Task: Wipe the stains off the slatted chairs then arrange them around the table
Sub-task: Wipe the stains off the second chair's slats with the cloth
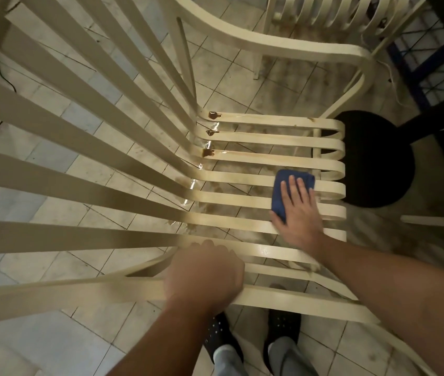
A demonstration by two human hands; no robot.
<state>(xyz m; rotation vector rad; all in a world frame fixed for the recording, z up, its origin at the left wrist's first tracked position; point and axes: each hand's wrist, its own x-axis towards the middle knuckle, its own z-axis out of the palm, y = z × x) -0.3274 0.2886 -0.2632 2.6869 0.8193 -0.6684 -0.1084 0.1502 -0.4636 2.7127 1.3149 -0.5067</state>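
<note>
A cream slatted chair (242, 139) fills the view, its back slats fanning to the left and its seat slats running right. Brown stains (212, 115) sit where the far seat slats bend up into the back, and wet patches shine lower along that bend. My right hand (296, 210) lies flat with straight fingers on a folded blue cloth (283, 191), pressing it onto the middle seat slats near the front edge. My left hand (204, 275) grips the near armrest (283, 297), fingers curled over it.
A second cream slatted chair (324, 17) stands behind, at the top. A black round table base (378, 158) and its dark leg lie to the right. A blue-framed rack (432, 63) is at the far right. The tiled floor (53, 348) is grimy; my feet are below.
</note>
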